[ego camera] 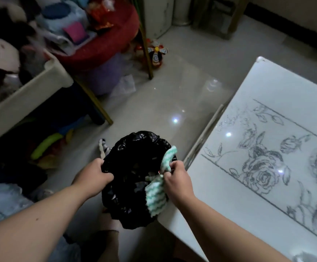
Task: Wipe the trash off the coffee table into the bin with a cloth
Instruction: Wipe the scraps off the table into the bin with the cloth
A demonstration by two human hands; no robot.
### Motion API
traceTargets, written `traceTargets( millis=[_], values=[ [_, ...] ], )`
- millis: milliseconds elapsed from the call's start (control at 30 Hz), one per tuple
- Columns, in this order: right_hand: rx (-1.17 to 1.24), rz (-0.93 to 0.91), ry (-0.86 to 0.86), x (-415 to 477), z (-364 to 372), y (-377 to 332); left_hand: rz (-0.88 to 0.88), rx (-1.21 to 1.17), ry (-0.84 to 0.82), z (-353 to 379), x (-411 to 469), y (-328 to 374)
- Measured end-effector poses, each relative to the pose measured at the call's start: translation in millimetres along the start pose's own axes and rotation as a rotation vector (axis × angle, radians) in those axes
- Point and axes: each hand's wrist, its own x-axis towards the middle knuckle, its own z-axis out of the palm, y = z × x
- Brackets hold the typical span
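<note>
Hands over a black-lined bin (pixel 133 178) on the floor: left hand (pixel 95 175) grips its left rim, right hand (pixel 176 178) clutches a green-striped cloth (pixel 156 197) beside the white table (pixel 229 195).

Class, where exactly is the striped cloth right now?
In the head view, lower centre: the cloth is in the right hand, draped over the bin's right rim beside the table.
</note>
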Motion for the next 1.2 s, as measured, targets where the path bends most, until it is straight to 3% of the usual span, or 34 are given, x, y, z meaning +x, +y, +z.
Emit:
traceTargets(
  millis=[300,700,933,1200],
  values=[
    [-0.187,-0.149,-0.144,3.9,8.8,-14.7,-0.142,-0.172,0.156,25.9,-38.1,-40.1],
    [0.093,0.044,-0.230,-8.7,22.1,-30.5,-0.283,-0.367,0.232,46.8,-77.4,-73.9],
    [0.029,0.009,-0.314,-19.7,14.6,-34.2,-0.316,-0.401,0.229,51.6,-88.7,-78.3],
    [0.143,-0.043,-0.228,-46.6,-41.9,-32.3,-0.386,-0.415,0.268,61.3,-118.5,-73.7]
  ],
)
